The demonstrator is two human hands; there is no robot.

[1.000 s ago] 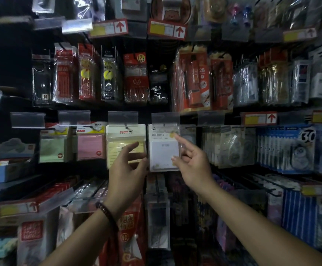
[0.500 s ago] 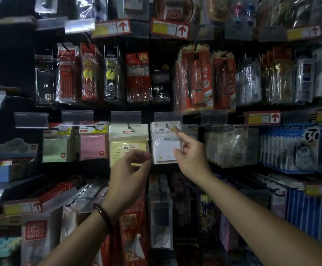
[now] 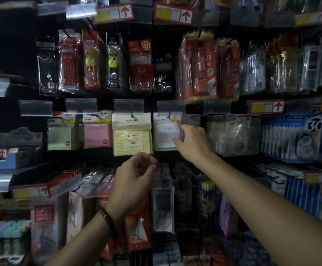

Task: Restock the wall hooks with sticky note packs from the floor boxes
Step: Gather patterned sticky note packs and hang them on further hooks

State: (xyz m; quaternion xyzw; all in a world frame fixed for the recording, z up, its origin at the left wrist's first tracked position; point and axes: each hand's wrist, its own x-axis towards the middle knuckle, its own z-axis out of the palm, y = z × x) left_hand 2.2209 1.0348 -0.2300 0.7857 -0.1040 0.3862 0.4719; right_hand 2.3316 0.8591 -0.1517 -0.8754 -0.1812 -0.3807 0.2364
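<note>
The yellow lined pack (image 3: 131, 137) beside my hands reads "ZUIXUA" on its header. Above it, a red refill pack (image 3: 141, 66) shows "12" and "0.5", a black one (image 3: 163, 73) "0.5", and an orange pencil pack (image 3: 202, 64) "2B". Off to the right, a blue carded pack (image 3: 294, 137) carries a big "30". Red price tags (image 3: 264, 106) bear white boxes with red up-arrows.

The white sticky note pack (image 3: 165, 133) hangs on its wall hook (image 3: 168, 115), just right of the yellow one. It is a pale pad in clear wrap with small grey print too blurred to read. My right hand (image 3: 193, 144) holds its right edge: forefinger stretched up to the header, thumb on the front, the other fingers seemingly curled behind. My left hand (image 3: 135, 175), a beaded bracelet (image 3: 107, 220) at its wrist, hangs below the yellow pack with fingers curled in, thumb tip meeting forefinger, gripping nothing I can see.

A pink pack (image 3: 96, 134) and a green pack (image 3: 60, 137) hang further left. The wall is dark, with crowded rows of hooks, in a dim shop.
</note>
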